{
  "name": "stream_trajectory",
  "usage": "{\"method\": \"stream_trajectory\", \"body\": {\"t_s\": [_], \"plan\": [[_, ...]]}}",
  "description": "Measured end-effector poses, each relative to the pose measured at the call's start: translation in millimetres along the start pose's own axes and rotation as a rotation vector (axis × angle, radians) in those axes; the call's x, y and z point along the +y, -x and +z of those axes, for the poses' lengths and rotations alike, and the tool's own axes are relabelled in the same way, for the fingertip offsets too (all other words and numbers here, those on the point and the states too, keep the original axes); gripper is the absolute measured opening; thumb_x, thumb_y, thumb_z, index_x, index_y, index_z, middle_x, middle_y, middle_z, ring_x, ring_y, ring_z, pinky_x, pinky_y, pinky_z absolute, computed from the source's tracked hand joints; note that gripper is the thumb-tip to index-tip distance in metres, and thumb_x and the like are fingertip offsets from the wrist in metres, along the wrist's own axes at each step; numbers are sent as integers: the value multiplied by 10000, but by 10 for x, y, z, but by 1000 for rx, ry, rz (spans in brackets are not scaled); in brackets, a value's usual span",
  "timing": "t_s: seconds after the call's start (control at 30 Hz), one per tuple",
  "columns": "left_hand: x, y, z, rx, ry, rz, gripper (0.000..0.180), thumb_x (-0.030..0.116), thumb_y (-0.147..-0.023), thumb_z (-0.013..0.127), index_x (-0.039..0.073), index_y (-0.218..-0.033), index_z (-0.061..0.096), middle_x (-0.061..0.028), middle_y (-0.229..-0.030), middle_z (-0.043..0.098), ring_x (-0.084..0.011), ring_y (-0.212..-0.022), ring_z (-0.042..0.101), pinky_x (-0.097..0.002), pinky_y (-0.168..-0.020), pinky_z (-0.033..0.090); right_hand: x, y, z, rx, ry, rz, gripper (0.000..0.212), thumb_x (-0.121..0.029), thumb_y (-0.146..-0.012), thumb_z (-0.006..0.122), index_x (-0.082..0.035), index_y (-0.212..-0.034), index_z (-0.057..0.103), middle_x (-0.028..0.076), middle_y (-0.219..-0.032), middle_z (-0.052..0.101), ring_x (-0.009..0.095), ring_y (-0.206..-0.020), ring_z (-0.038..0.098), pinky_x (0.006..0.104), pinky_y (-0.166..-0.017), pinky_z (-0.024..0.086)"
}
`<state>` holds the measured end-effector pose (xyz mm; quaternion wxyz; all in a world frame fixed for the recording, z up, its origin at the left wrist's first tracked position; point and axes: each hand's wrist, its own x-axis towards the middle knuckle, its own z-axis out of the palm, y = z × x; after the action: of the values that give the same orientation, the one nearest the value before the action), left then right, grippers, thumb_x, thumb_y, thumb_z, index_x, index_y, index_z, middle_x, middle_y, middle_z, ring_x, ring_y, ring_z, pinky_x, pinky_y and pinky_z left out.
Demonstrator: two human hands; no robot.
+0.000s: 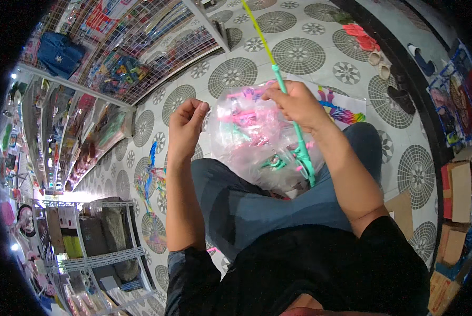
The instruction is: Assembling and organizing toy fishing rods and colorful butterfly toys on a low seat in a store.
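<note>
A teal toy fishing rod (299, 138) with a thin yellow-green upper section (258, 32) slants across the middle, its handle end over my lap. My right hand (298, 107) is closed round its teal shaft. My left hand (187, 124) is raised to the left, apart from the rod, with thumb and fingers pinched together; anything between them is too small to make out. Below and between my hands a clear plastic bag (226, 138) lies against my legs, holding several pink and teal plastic parts. A teal reel-like part (274, 161) shows near its lower side.
A rainbow-coloured printed sheet (346, 108) lies beyond my right hand, and colourful foil-like pieces (150, 181) lie to the left. Wire shelving (157, 47) and white racks (91, 260) line the left. Shoes (401, 100) and cardboard boxes (460, 192) are at right.
</note>
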<state>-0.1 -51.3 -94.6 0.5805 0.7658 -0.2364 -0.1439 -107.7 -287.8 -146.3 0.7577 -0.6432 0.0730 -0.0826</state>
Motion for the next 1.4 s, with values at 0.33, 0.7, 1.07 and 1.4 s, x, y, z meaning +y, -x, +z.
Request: {"method": "stream_trajectory", "body": {"t_s": [0.33, 0.7, 1.07, 1.4], "plan": [[-181, 526, 743, -121, 110, -144, 236, 193, -891, 629, 37, -1058, 690, 16, -811, 642, -51, -674, 496, -200, -624, 391, 63, -9, 113, -54, -146, 38, 184, -212, -943, 569, -39, -922, 626, -82, -619, 412, -2, -477, 310, 172, -417, 236], [-364, 367, 1169, 152, 774, -151, 242, 229, -942, 574, 48, -1083, 650, -2, -871, 636, -78, -786, 543, -248, -691, 406, -19, 137, 294, -269, -187, -20, 482, -145, -941, 556, -82, -1397, 415, -70, -707, 458, 1, -578, 371, 165, -490, 293], [-305, 275, 971, 209, 889, 38, 120, 152, -927, 594, 44, -971, 623, -29, -948, 653, -111, -878, 585, -263, -772, 425, -5, 145, 355, -339, -172, -3, 571, -165, -938, 561, -139, -1458, 325, -70, -647, 409, 12, -509, 308, 173, -455, 255], [-204, 311, 923, 253, 867, 159, 101, 125, -937, 558, 34, -972, 586, -84, -923, 652, -165, -864, 608, -296, -812, 456, -12, 165, 391, -349, -191, 6, 514, -139, -944, 551, -115, -1428, 380, -55, -679, 409, 31, -588, 357, 179, -492, 303]]}}
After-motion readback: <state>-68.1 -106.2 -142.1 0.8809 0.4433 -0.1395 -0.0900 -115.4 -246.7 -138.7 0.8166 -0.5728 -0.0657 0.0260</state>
